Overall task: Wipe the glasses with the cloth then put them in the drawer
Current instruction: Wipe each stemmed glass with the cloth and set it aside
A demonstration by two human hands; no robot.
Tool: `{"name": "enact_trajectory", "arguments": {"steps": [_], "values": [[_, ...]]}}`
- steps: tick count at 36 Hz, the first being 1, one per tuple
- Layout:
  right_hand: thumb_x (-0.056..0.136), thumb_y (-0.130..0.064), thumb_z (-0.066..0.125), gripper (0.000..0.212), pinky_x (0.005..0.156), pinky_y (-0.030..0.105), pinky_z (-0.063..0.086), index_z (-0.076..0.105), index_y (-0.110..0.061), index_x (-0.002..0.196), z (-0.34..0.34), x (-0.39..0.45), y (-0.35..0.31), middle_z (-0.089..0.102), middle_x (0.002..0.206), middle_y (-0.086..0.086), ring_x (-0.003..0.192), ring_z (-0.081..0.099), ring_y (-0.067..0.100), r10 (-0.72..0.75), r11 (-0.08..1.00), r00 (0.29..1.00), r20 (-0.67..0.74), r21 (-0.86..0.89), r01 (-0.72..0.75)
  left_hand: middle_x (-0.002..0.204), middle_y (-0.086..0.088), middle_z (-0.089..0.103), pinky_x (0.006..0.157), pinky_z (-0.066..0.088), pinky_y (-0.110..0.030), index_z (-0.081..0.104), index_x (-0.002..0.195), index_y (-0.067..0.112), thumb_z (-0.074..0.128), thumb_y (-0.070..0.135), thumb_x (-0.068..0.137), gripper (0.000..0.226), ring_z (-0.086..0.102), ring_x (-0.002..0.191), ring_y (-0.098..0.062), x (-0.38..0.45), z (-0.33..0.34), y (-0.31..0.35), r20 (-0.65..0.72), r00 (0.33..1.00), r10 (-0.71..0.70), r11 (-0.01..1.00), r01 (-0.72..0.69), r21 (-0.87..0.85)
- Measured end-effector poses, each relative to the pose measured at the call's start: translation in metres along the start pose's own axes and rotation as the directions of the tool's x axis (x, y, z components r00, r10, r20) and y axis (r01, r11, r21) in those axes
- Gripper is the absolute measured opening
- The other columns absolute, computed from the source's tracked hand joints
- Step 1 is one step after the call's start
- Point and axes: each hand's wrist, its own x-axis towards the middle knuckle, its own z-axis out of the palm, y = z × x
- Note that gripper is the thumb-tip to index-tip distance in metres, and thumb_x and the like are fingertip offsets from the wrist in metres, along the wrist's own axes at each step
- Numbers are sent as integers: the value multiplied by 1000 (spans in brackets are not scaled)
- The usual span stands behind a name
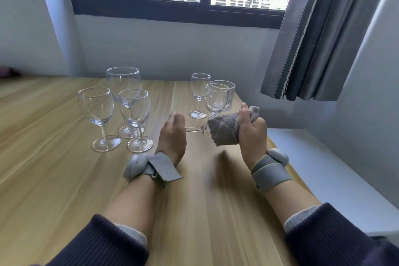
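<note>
Two hands, left [172, 134] gripping clear glass [195, 130] stem, right [251, 134] clutching grey cloth [224, 130]

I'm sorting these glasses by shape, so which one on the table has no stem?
The ribbed tumbler at the far right, behind a small stemmed glass. It has straight, fluted sides down to the table; every other glass stands on a stem and foot.

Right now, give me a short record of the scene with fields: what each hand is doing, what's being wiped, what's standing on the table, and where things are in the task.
left hand: holds the foot end of a stemmed glass lying sideways
right hand: grips a grey cloth wrapped over that glass's bowl
standing glasses: three wine glasses on the left, two small stemmed glasses and a ribbed tumbler at the right
surface: wooden table
drawer: not in view
stage: wiping, nothing put away yet
</note>
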Motion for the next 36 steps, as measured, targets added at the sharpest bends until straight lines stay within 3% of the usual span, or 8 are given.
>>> {"name": "enact_trajectory", "arguments": {"steps": [3,9,13,17,20,23,30,36], "values": [[98,-34,49,56,49,32,41,43,-8,49,-2,-3,0,44,49,4,46,43,16,-120,992,993,19,-35,120,61,-2,30,39,20,-12,34,69,19,30,26,92,24,24,33,-13,5,-1,0,73,968,-239,969,243,-45],[97,-35,49,55,45,30,36,47,0,54,-7,-6,2,43,48,4,47,40,14,-265,963,960,96,-29,268,58,1,26,38,15,-6,33,66,22,32,33,92,29,18,30,-9,5,-6,-2,181,924,-336,932,354,-75],[97,-36,50,52,51,37,44,47,-6,54,-3,0,-1,45,52,7,52,46,18,-116,992,992,54,50,113,62,-1,31,42,22,-19,35,67,19,34,33,87,25,29,40,-20,4,-3,-1,56,987,-151,985,155,-72],[98,-29,49,41,61,28,45,46,-14,61,-2,7,3,46,58,-1,57,48,11,164,979,979,121,105,-177,72,-2,41,68,32,-34,39,73,27,29,42,81,20,37,74,-26,0,-6,-1,23,983,180,964,-181,196],[96,-23,51,20,83,39,51,53,-12,79,-1,8,9,53,74,2,75,53,18,391,897,898,200,135,-420,62,-3,44,62,25,-35,40,79,17,26,40,80,27,39,65,-28,-6,-8,6,34,940,339,861,-324,392],[91,-17,54,15,80,45,51,53,-16,76,0,7,13,56,71,7,69,56,22,543,775,782,306,176,-607,56,3,41,56,21,-36,41,83,16,27,41,84,29,41,58,-22,-9,-9,9,88,878,471,772,-458,440],[83,-30,63,14,95,50,49,67,-17,84,6,6,10,65,87,10,96,61,29,488,745,750,447,234,-624,59,6,41,52,27,-20,40,85,22,23,52,80,35,44,58,-8,-10,-14,14,50,817,574,719,-533,446],[87,-26,64,26,100,51,46,70,-19,63,6,0,4,66,90,11,101,61,30,381,742,766,518,323,-587,64,6,41,58,24,-33,43,86,18,31,43,83,28,41,61,-12,-6,-14,14,-44,874,483,825,-437,359]]}}
